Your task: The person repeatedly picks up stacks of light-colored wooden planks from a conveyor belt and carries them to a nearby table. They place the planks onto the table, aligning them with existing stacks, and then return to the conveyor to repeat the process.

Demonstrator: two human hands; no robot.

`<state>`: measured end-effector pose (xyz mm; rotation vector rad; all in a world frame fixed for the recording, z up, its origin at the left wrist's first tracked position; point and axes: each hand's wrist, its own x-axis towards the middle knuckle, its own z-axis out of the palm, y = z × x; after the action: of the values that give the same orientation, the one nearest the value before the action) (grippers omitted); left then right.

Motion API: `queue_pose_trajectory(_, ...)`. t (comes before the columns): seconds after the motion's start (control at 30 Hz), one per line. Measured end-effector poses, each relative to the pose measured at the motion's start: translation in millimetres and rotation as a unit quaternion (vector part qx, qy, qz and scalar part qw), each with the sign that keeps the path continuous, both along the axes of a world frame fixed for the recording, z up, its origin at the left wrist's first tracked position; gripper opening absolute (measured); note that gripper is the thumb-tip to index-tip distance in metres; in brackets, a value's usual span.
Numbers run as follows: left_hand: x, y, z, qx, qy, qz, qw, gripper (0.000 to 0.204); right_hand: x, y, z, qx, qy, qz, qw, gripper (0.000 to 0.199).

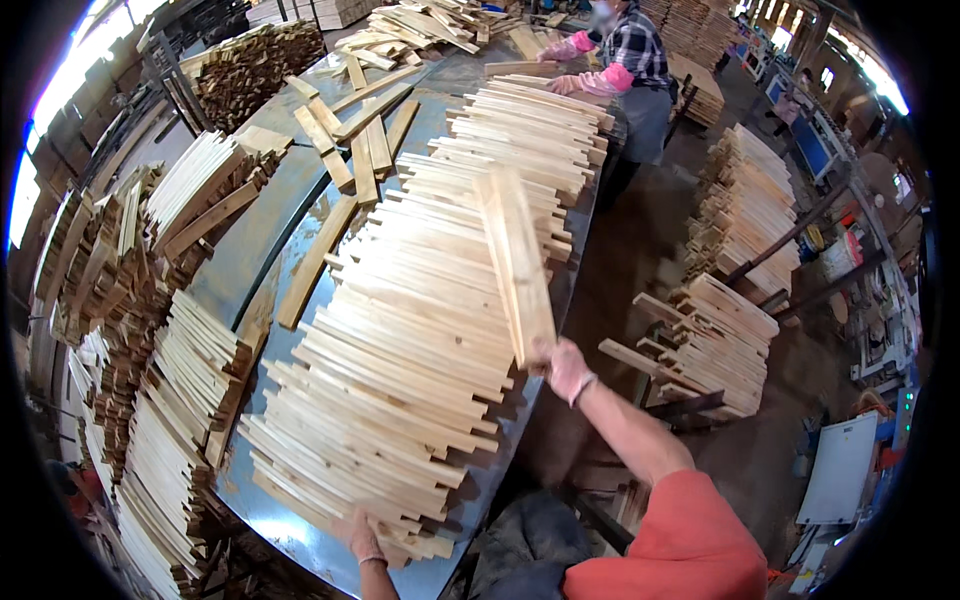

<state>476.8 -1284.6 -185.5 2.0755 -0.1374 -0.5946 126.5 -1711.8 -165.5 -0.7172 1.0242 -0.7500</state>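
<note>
A long row of pale wooden slats lies side by side across the metal table. My right hand, in a pinkish glove, grips the near end of a wooden board. That board is raised at a slant over the row, its far end smeared by motion; I cannot tell if it is one piece or a few together. By the row's near end, my left hand, also gloved, rests against the slats with its fingers stretched out and slightly blurred.
Loose boards lie on the metal table to the left. Stacked slats stand along its left side. Across the table, a person in a checked shirt and pink gloves handles a board. More slats sit on a rack at right.
</note>
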Motion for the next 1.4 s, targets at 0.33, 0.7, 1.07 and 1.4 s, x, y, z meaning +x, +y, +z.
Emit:
queue_pose_trajectory(0.33, 22.1, 73.1, -91.0, 0.038, 0.415, 0.059, 0.907, 0.064, -2.1, -360.1, 44.9, -0.053, -0.099, -0.192, 0.975, 0.041)
queue_pose_trajectory(0.7, -17.6, 28.7, -78.2, -0.103, 0.384, 0.147, 0.906, 0.058, 13.0, -241.9, -9.9, 0.053, 0.070, -0.054, 0.995, 0.027)
queue_pose_trajectory(1.07, -34.8, 60.0, -37.4, 0.113, 0.144, 0.260, 0.948, 0.063, 20.2, 55.6, 9.9, 0.169, 0.056, 0.173, 0.969, 0.016)
queue_pose_trajectory(1.4, -11.9, 107.2, -139.7, 0.322, 0.082, 0.152, 0.931, 0.066, 30.8, 194.7, -17.6, 0.130, 0.142, 0.307, 0.932, 0.020)
